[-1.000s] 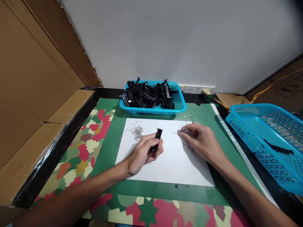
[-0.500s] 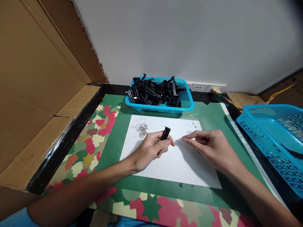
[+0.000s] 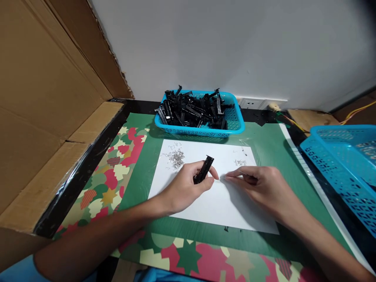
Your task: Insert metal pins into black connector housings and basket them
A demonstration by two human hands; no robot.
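My left hand [image 3: 192, 186] is closed around a narrow black plastic part [image 3: 205, 169], which tilts up and to the right between thumb and fingers. Just to its right, my right hand [image 3: 257, 182] has thumb and forefinger pinched together; anything between the tips is too small to make out. Both hands are over a white sheet of paper [image 3: 205, 211]. A pile of tiny bent metal wire pieces [image 3: 176, 158] lies on the sheet's left side. A smaller scatter of small wire pieces [image 3: 240, 162] sits beyond my right hand.
Behind the paper stands a blue basket [image 3: 194, 132] heaped with similar black plastic parts [image 3: 190, 109]. Another blue basket [image 3: 337, 176] is at the right. Cardboard [image 3: 44, 98] walls the left side. A plug [image 3: 274, 107] and sockets are along the back wall.
The black part in my left hand has turned to lean further right and shows more of its length. My right hand stays pinched near it. The view has shifted slightly.
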